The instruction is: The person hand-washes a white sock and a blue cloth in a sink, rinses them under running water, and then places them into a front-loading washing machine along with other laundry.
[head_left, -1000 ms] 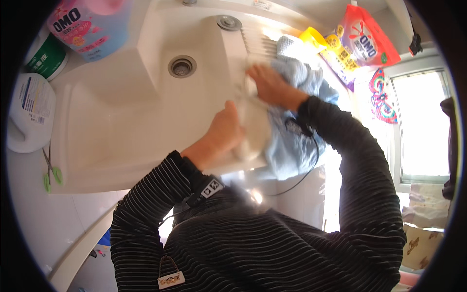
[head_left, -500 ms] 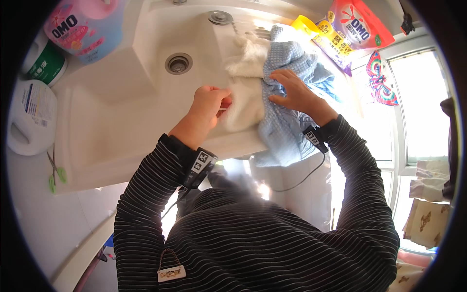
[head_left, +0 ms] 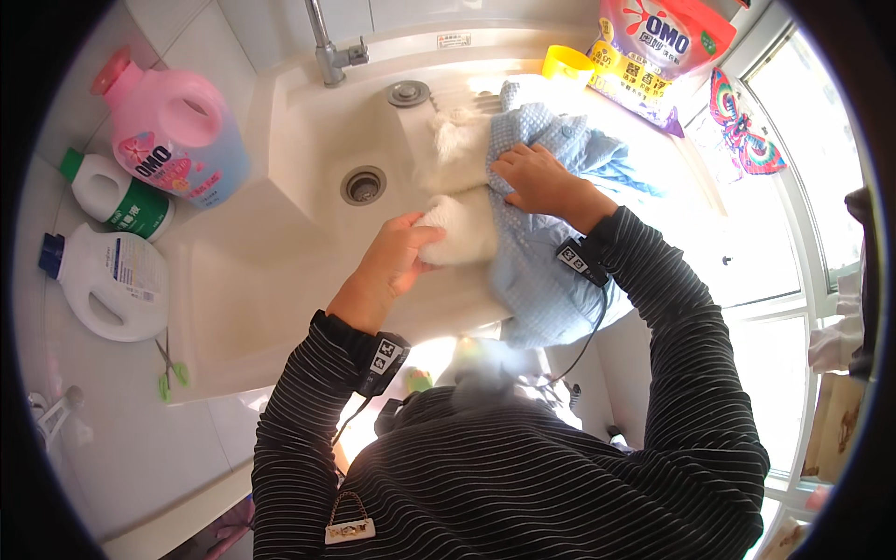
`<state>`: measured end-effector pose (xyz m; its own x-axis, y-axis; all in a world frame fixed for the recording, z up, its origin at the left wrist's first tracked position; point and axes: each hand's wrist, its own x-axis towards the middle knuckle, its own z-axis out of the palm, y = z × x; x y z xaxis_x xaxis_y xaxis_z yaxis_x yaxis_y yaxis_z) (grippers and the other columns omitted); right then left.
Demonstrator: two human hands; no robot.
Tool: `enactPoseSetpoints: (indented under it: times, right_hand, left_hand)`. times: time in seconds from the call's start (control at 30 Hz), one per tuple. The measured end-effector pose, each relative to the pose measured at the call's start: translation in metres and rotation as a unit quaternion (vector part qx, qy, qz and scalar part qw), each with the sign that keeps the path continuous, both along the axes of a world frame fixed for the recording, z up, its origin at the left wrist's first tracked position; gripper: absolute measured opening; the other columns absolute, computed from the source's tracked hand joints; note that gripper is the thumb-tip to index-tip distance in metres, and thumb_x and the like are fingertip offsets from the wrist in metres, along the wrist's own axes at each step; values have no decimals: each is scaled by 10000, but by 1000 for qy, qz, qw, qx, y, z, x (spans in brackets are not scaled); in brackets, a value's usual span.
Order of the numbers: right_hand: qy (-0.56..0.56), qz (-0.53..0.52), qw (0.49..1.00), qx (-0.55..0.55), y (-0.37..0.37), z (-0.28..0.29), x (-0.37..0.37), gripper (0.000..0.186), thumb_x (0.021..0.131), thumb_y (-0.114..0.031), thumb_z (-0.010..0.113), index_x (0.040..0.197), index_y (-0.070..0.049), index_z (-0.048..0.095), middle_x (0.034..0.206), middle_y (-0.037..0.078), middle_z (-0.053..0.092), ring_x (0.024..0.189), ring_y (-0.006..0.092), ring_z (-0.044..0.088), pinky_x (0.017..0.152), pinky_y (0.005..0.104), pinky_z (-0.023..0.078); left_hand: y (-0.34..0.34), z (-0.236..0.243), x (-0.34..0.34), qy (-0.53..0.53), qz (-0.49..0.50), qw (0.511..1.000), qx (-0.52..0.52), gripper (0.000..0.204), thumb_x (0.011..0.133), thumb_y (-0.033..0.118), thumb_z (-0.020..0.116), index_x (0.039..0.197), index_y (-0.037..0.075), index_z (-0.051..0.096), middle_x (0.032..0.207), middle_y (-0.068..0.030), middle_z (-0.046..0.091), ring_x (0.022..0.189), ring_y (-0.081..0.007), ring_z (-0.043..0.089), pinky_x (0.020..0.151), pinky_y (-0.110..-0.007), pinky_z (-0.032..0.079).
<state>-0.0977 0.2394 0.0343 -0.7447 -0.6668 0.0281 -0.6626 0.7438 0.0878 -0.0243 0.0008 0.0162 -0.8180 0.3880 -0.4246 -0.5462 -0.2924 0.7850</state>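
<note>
A light blue garment [head_left: 546, 280] with a fine check texture and white fluffy parts [head_left: 467, 229] lies over the right side of the sink and its front edge. My left hand [head_left: 397, 250] pinches the lower fluffy part at its left end, thumb on top; some fingers are hidden under it. On the blue cloth just beside the fluff, my right hand [head_left: 546, 187] presses with bent fingers, gripping the fabric. Another fluffy part lies farther back, untouched.
The white sink [head_left: 243, 280] has a drain [head_left: 363, 186] and a faucet [head_left: 331, 56]. Along the left stand a pink-and-blue bottle [head_left: 182, 131], a green-and-white bottle [head_left: 121, 196], a white jug [head_left: 117, 285] and scissors [head_left: 170, 369]. At back right are a yellow cup [head_left: 567, 65] and a detergent bag [head_left: 644, 70].
My left hand has moved onto the fluffy part and pinches its end. My right hand's fingers have closed in on the blue cloth. The view has shifted, bringing the faucet into sight.
</note>
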Motion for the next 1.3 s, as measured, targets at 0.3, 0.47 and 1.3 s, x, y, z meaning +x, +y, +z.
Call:
enactPoseSetpoints:
  times: [0.3,0.47,1.3]
  right_hand:
    - [-29,-80,996,-37,-6,6,-23,289,676,-86,599,956,-12,592,850,113,610,802,255,586,804,351,414]
    - [-333,-115,740,-572,11,39,-2,283,772,-48,544,1042,36,558,844,102,618,689,132,578,660,261,467]
    - [-71,-263,837,-474,-15,29,100,543,627,-61,585,1147,8,447,969,212,574,927,376,544,836,383,429]
  left_hand:
    - [21,8,-7,12,88,996,33,332,796,60,538,1121,14,482,1010,-87,573,903,-224,568,711,-387,482]
    - [31,33,-8,24,171,980,95,303,843,60,490,1133,-13,441,1106,-146,530,996,-289,551,796,-410,492]
    - [35,53,-3,-5,226,955,194,201,839,22,482,1015,-75,473,1036,-172,535,951,-279,556,806,-386,506]
